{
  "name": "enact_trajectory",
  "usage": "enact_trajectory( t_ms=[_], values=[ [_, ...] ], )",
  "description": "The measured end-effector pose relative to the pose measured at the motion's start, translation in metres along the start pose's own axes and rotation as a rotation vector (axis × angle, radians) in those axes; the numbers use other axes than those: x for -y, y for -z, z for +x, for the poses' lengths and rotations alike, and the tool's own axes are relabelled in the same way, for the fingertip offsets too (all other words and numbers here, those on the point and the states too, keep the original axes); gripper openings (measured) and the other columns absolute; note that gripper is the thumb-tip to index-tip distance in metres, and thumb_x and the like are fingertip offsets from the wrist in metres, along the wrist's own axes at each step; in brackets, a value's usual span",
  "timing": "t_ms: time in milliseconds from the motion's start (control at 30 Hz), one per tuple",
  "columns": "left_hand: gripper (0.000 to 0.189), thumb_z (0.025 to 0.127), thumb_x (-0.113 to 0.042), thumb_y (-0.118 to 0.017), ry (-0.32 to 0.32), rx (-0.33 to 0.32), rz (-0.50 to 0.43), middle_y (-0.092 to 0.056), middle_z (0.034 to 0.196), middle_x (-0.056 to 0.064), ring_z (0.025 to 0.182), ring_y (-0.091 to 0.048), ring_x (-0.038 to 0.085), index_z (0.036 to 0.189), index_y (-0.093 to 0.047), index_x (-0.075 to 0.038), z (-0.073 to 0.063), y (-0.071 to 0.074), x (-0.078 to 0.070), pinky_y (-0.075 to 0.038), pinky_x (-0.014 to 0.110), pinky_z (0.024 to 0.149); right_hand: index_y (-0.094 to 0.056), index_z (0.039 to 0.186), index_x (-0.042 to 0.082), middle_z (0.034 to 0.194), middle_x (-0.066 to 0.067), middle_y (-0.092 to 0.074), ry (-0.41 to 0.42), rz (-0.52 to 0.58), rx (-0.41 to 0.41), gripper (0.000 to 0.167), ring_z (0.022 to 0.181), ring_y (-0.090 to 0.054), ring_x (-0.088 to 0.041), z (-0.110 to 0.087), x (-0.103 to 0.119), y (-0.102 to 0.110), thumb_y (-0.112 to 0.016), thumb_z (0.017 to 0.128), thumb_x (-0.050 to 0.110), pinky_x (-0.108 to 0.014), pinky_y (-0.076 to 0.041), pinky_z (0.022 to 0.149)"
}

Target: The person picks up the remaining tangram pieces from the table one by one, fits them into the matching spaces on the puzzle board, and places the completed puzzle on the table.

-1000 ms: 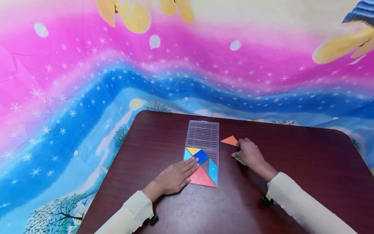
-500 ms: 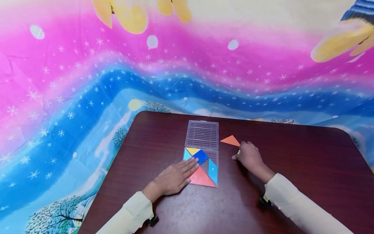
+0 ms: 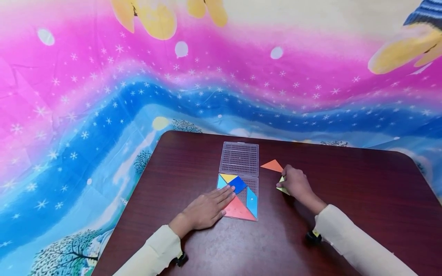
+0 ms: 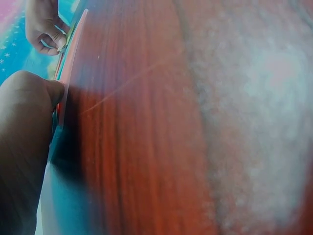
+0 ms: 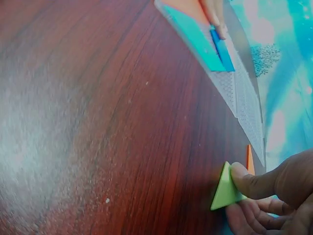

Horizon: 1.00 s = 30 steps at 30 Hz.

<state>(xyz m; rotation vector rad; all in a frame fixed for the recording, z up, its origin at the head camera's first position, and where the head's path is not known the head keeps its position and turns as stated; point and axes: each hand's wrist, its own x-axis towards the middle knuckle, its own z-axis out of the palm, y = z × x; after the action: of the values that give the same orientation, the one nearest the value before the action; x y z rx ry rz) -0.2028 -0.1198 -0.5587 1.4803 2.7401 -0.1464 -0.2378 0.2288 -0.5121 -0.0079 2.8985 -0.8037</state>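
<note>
My left hand (image 3: pixel 205 209) lies with its fingers extended over tangram pieces in the lower half of an open clear plastic case. Its fingertips touch the dark blue square (image 3: pixel 239 184) and the large red triangle (image 3: pixel 238 209). A yellow triangle (image 3: pixel 228 177), a partly covered light-blue triangle (image 3: pixel 221 181) and a light-blue parallelogram (image 3: pixel 252 202) are also in the case. To the right of it, my right hand (image 3: pixel 297 185) pinches a green triangle (image 5: pixel 224 190) between thumb and fingers. Just beyond those fingers an orange triangle (image 3: pixel 272 165) lies on the table.
The perforated upper half of the case (image 3: pixel 239 158) lies opened flat, away from me. Everything is on a dark reddish-brown wooden table (image 3: pixel 362 184) with rounded corners. A colourful printed cloth (image 3: pixel 221 76) hangs behind the table.
The green triangle shows more between the right thumb and fingers, after the fingers shifted slightly over it. The left hand has stayed in place on the pieces.
</note>
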Motion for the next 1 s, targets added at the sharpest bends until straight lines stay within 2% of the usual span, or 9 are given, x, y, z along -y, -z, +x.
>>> enact_trajectory(
  t_ms=[167, 300, 400, 733, 1000],
  values=[
    [0.065, 0.110, -0.048, -0.027, 0.005, 0.005, -0.012, -0.012, 0.174, -0.001, 0.161, -0.011, 0.016, 0.166, -0.014, -0.019, 0.001, 0.001, 0.000, -0.022, 0.033, 0.129, -0.069, 0.100, 0.000, 0.074, -0.006, -0.056, -0.077, 0.135, 0.086, 0.020, 0.067, -0.054, -0.019, 0.002, -0.001, 0.001, -0.080, 0.089, 0.012, -0.029, -0.046, 0.059],
    [0.065, 0.110, -0.048, -0.028, 0.010, 0.009, -0.020, -0.012, 0.174, -0.001, 0.161, -0.011, 0.016, 0.166, -0.014, -0.019, 0.001, 0.001, -0.001, -0.023, 0.033, 0.129, -0.073, 0.100, 0.002, 0.079, -0.007, -0.061, -0.161, 0.270, 0.145, 0.013, 0.070, -0.065, -0.018, 0.002, 0.002, 0.001, -0.078, 0.091, 0.010, -0.031, -0.060, 0.065],
    [0.065, 0.110, -0.048, -0.027, 0.015, 0.013, -0.022, -0.011, 0.174, -0.001, 0.161, -0.011, 0.015, 0.166, -0.013, -0.020, 0.000, 0.001, -0.001, -0.023, 0.033, 0.129, -0.074, 0.101, 0.000, 0.084, -0.011, -0.065, -0.164, 0.335, 0.163, 0.012, 0.073, -0.069, -0.018, 0.001, 0.004, 0.000, -0.076, 0.092, 0.007, -0.034, -0.064, 0.071],
    [0.065, 0.110, -0.048, -0.026, 0.017, 0.014, -0.013, -0.010, 0.175, -0.001, 0.161, -0.010, 0.015, 0.166, -0.012, -0.020, 0.000, 0.001, 0.000, -0.022, 0.032, 0.129, -0.069, 0.107, -0.005, 0.091, -0.013, -0.065, -0.125, 0.477, 0.196, 0.017, 0.076, -0.068, -0.018, 0.000, 0.011, -0.002, -0.072, 0.095, 0.007, -0.035, -0.065, 0.075],
    [0.066, 0.109, -0.049, -0.028, 0.023, 0.024, -0.025, -0.010, 0.174, -0.002, 0.161, -0.010, 0.015, 0.166, -0.011, -0.021, 0.000, 0.001, -0.002, -0.023, 0.033, 0.129, -0.070, 0.107, -0.005, 0.098, -0.016, -0.069, -0.131, 0.545, 0.223, 0.017, 0.079, -0.069, -0.021, -0.001, 0.018, -0.006, -0.073, 0.095, 0.007, -0.037, -0.065, 0.078]
  ],
)
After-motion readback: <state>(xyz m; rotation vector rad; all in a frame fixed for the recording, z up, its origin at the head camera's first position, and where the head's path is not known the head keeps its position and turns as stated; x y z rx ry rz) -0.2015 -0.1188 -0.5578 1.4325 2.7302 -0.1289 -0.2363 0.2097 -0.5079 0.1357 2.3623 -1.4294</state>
